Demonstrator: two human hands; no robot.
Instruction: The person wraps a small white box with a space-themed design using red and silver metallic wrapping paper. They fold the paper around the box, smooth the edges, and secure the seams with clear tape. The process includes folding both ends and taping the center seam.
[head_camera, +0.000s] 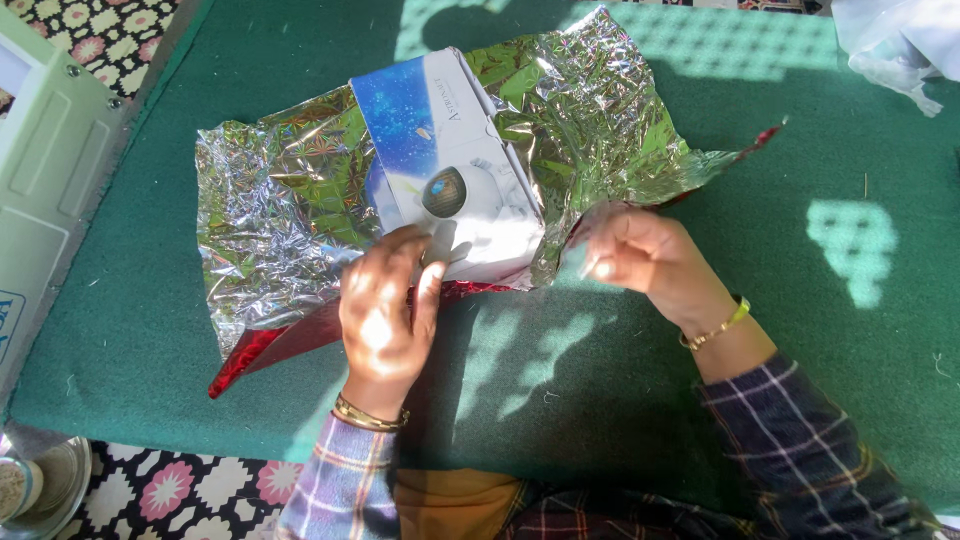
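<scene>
**A:** What are the fingers doing?

**B:** I see the left hand (385, 310) lying flat, its fingers (400, 250) spread out and pressing on the near end of the box (450, 170). They are not curled around anything. The right hand (640, 255) has its fingers (600, 262) pinched on the edge of the shiny wrapping foil (280, 200), right beside the box.

**A:** Where is the box?

**B:** It is white and blue, and it lies on top of the foil, about in the middle. The foil is crinkly and silver on this side. A red side peeks out at the near edge, under my left hand.

**A:** What is under all that?

**B:** A green mat (800, 320) on the floor. Each wrist has a gold bangle (715, 328), and the sleeves are plaid. A clear bowl (45, 485) sits at the near left corner, off the mat. A pale green panel (50, 150) is at the left.
</scene>
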